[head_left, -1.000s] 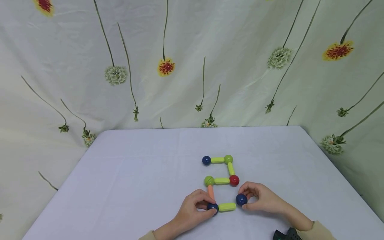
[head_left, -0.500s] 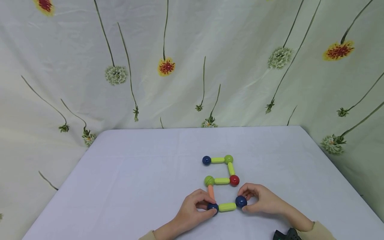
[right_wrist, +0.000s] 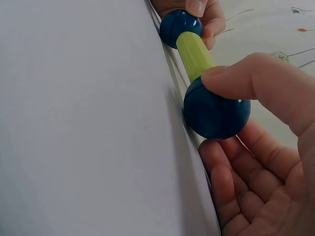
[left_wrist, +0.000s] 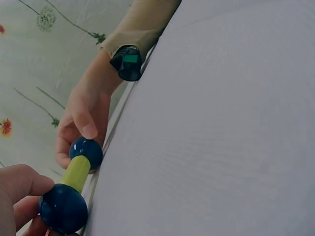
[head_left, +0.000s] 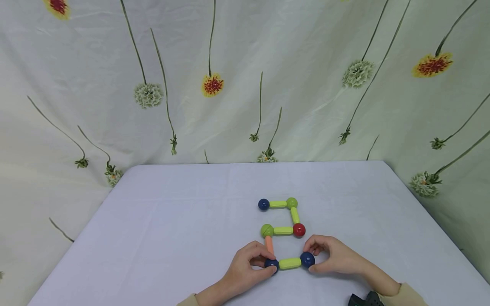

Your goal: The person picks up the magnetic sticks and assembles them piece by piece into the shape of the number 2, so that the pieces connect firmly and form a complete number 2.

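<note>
On the table, balls and sticks are joined in a zigzag. My left hand (head_left: 246, 265) pinches the dark blue ball (left_wrist: 64, 209) at its near left corner. An orange stick (head_left: 269, 245) runs from that ball to a green ball (head_left: 267, 230). To the right, my right hand (head_left: 334, 255) grips another dark blue ball (right_wrist: 216, 110) between thumb and fingers. A yellow-green stick (head_left: 289, 263) spans the two held balls, its ends touching both. Farther back are a red ball (head_left: 299, 230), a second green ball (head_left: 292, 203) and a third blue ball (head_left: 263, 204), linked by yellow-green sticks.
A white cloth covers the table (head_left: 172, 221). Behind it hangs a flower-print curtain (head_left: 237, 123). A black device (head_left: 366, 298) sits at the right wrist, near the sleeve's cuff.
My right hand has moved slightly toward the near edge, bringing its blue ball against the free end of the yellow-green stick. The left hand has stayed on its ball.
</note>
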A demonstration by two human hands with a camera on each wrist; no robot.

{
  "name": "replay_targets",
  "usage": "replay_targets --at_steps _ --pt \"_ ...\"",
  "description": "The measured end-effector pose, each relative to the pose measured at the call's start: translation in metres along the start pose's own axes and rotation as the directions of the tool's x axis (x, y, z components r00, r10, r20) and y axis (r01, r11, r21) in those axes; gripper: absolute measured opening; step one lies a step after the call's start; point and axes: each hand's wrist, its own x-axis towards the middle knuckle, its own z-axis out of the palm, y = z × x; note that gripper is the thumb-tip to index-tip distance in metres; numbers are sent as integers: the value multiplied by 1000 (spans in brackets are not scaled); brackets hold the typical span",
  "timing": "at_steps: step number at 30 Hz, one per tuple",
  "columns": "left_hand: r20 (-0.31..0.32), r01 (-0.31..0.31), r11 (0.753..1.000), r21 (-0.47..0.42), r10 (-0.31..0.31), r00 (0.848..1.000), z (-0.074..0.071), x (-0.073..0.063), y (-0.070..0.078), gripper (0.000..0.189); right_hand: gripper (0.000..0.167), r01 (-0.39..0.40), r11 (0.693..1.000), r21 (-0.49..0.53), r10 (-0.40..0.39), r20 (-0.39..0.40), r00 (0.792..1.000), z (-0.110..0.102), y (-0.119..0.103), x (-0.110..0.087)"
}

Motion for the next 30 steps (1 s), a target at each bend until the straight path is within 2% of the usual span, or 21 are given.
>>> replay_targets --at_steps 17,30 --pt "-1 3 999 36 -3 1000 0 1 2 15 31 11 1000 9 -11 38 999 -1 -1 -1" --pt "7 4 998 57 -5 1000 -1 2 -1 17 31 6 999 -41 -3 80 997 -5 -3 -2"
